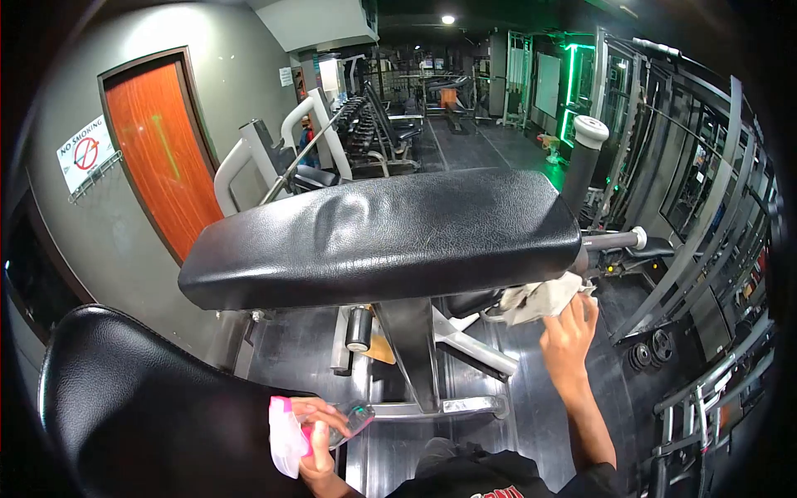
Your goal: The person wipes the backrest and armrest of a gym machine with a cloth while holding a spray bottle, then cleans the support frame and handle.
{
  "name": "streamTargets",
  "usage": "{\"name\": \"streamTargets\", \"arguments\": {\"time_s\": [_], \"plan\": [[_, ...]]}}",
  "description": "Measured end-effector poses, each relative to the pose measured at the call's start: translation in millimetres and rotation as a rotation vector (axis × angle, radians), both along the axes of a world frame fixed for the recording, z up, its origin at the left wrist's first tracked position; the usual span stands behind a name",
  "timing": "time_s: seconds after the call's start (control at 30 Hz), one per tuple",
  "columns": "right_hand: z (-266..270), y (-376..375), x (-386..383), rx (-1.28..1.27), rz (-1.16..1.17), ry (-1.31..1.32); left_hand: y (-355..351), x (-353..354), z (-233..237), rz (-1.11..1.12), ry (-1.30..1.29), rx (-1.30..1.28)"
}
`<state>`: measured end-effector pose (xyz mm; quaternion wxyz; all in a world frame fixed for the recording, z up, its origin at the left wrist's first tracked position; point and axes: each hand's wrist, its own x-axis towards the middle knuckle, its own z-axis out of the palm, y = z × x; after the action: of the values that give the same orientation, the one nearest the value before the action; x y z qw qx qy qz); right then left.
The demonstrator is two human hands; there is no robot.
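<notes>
My left hand (pixel 320 427) is wrapped round a spray bottle (pixel 359 419) with a clear body and a pink and white trigger head, held low beside a black padded seat (pixel 124 398). In my right hand (pixel 571 332) is a crumpled off-white cloth (pixel 540 300), at the underside of the right end of a long black padded cushion (pixel 382 232). The cushion's top is shiny, with a creased dent left of its middle. Beyond the cloth, a dark upright post with a white cap (pixel 591 129) and a horizontal bar (pixel 613 241) stick out past the cushion's end.
Below the cushion is a metal support frame (pixel 477 349) with a black roller (pixel 359 328). Weight plates (pixel 652 350) lie on the floor at right, near tall metal racks (pixel 706 216). A dumbbell rack (pixel 357 124) and an orange-brown door (pixel 162 149) are at left.
</notes>
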<state>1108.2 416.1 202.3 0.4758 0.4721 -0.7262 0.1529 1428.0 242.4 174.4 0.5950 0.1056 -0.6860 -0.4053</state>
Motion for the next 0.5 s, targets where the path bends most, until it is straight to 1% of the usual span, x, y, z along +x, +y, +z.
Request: {"name": "streamTargets", "arguments": {"time_s": [0.07, 0.1, 0.13, 0.2, 0.23, 0.27, 0.33, 0.37, 0.4, 0.47, 0.5], "plan": [[-8, 5, -8, -0.105, -0.041, -0.019, 5, 0, 5, -0.01, -0.023, 0.022], [-10, 11, -13, -0.101, -0.116, -0.071, 4, 0, 4, -0.032, 0.019, 0.038], [-10, 13, -15, -0.101, -0.118, -0.068, 3, -1, 4, -0.054, 0.066, 0.056], [-9, 18, -20, -0.3, -0.217, -0.201, 6, -3, 5, -0.035, 0.061, 0.073], [-6, 21, -23, -0.362, -0.138, -0.312, 8, -3, 6, -0.006, 0.055, 0.088], [-8, 20, -25, -0.353, -0.129, -0.308, 8, -2, 5, 0.002, 0.06, 0.096], [-16, 15, -23, -0.951, 0.435, -0.854, 6, -1, 2, -0.03, 0.073, 0.11], [-22, 12, -16, -1.158, 0.579, -1.022, 4, 0, 0, -0.062, 0.088, 0.125], [-44, 13, -19, -1.326, 0.71, -1.195, 6, -2, 0, -0.055, 0.093, 0.126], [-70, -12, 7, -1.692, 0.432, -1.218, 9, -6, 1, -0.068, 0.149, 0.209], [-78, -18, 24, -1.693, 0.633, -1.351, 6, -5, -1, -0.108, 0.149, 0.159]]}}
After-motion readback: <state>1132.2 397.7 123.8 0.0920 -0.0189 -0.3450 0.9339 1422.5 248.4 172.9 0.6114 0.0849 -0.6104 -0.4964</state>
